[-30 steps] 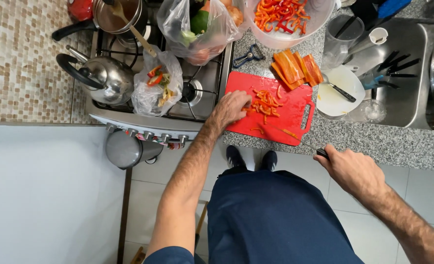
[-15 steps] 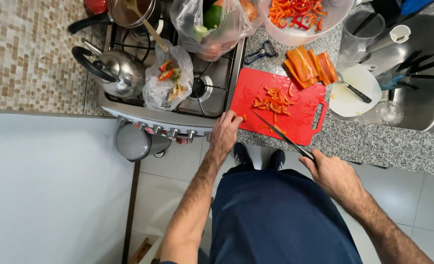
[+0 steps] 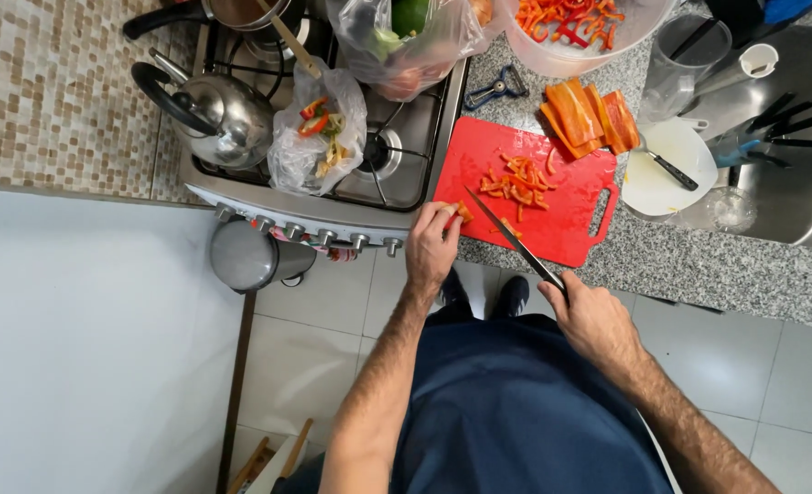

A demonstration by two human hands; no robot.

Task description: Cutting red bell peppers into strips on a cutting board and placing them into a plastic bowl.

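Red pepper piece pinched at near left corner of red cutting board, knife laid across it.

Clear bowl at back of granite table filled with chopped red pepper; white bowl right of board carried a dark-handled utensil; small plastic bag on stove packed with pepper scraps; larger bag behind held green and red vegetables. Left hand fingers curled together, tips pinching the pepper piece at board's near edge. Right hand fingers wrapped tight around knife handle, blade angled toward the piece. Loose chopped bits at board's middle; orange strips at its far edge.
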